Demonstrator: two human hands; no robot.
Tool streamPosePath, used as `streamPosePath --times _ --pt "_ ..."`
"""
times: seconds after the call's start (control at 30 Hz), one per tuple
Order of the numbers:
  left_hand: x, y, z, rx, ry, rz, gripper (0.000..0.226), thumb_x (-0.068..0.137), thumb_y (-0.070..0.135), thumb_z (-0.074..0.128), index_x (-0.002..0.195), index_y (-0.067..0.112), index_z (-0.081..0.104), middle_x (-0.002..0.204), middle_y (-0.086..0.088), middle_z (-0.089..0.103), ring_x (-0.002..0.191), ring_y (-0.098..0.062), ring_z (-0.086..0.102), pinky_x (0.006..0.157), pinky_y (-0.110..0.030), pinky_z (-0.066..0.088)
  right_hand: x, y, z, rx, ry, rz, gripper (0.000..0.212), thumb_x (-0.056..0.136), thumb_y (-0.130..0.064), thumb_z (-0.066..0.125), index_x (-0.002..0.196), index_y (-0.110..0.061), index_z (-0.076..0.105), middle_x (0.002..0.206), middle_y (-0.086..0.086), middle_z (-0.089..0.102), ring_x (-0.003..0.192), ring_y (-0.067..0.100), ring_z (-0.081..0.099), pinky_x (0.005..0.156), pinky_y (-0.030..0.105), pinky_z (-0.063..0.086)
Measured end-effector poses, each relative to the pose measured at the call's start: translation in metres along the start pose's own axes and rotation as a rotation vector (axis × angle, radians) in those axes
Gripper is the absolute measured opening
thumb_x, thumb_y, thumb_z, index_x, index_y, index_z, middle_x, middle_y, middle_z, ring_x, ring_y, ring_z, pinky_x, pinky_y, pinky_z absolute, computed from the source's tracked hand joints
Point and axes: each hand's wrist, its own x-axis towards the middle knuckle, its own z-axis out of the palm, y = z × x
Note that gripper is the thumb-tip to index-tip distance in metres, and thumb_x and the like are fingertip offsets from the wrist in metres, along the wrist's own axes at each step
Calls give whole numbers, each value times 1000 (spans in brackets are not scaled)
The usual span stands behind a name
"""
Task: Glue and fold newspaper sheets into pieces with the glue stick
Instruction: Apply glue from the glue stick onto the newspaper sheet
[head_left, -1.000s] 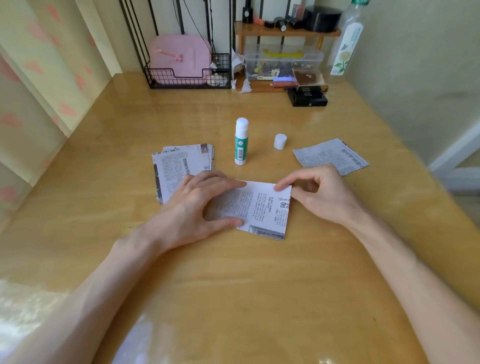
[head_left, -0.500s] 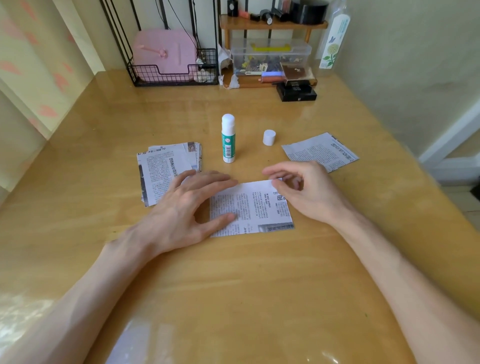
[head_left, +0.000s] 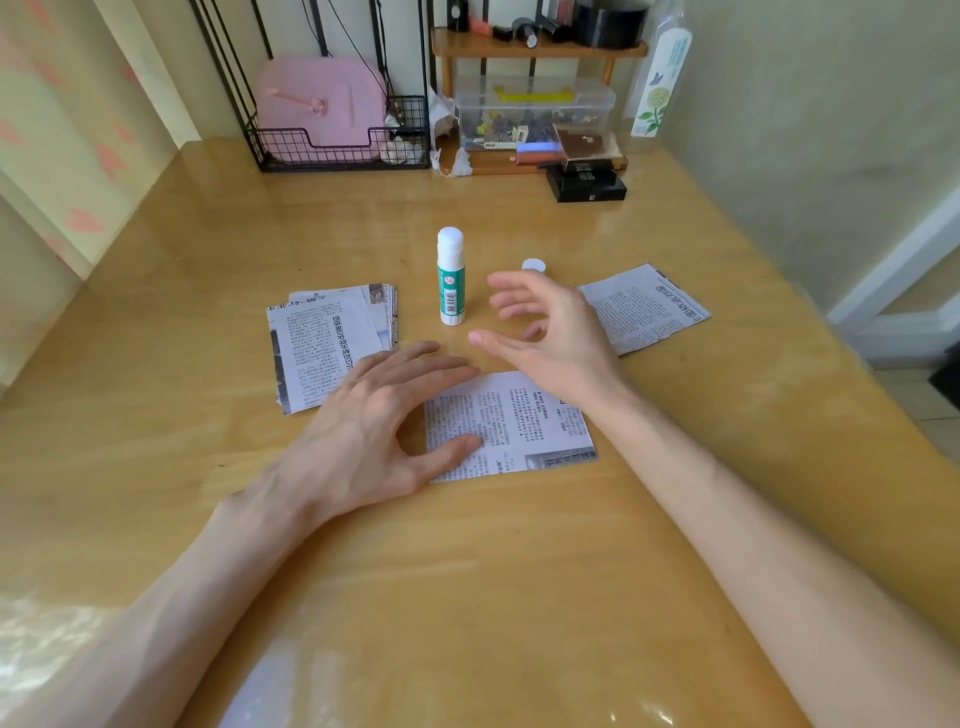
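- Since half a second ago the right hand (head_left: 545, 338) has lifted off the newspaper sheet (head_left: 519, 415) and now hangs above the table (head_left: 467, 571), fingers spread wide and loose, holding nothing, just beside the glue stick (head_left: 451, 278).
- The left hand (head_left: 374, 431) lies flat, fingers straight and splayed, its thumb pressing the sheet's left edge.
- The step in hand looks like reaching for the glue. It would go best with the left hand kept pinning the sheet, the stick taken low on its barrel so it does not topple, and glue run along one edge before folding.
- The sheet lies flat in front of the person, printed side up, with a dark picture strip along its near edge.
- The glue stick stands upright at 12 o'clock from the sheet, uncapped, with a green label; its white cap (head_left: 534, 266) sits at 1 o'clock.
- A stack of sheets (head_left: 322, 338) lies at 10 o'clock, and a single piece (head_left: 644, 306) at 2 o'clock.
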Motion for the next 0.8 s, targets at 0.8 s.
streamPosePath --times 0.8 --pt "1 0 -8 101 3 34 67 93 74 57 147 34 54 141 11 57 130 -13 55 110 -35 45 25 -10 24 68 50 11 20 101 -28 71 113 -16 60 104 -7 78 97 3 73 83 24 55"
